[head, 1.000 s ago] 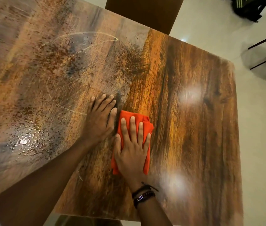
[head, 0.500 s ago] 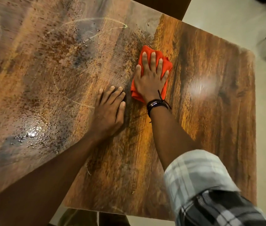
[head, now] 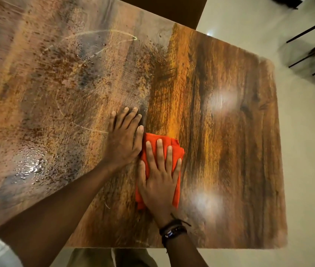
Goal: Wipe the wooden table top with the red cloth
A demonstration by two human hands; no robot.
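Near the tabletop's [head: 230, 151] front edge lies the red cloth [head: 174, 149], folded, with the right hand [head: 158, 182] pressed flat on it, fingers spread. Just beside it, the left hand [head: 122, 139] rests open-palmed on bare wood. Droplets and smears cover the left half.

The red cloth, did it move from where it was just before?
Yes. The red cloth slid back toward the person; it now lies beside the resting left hand instead of beyond its fingertips.
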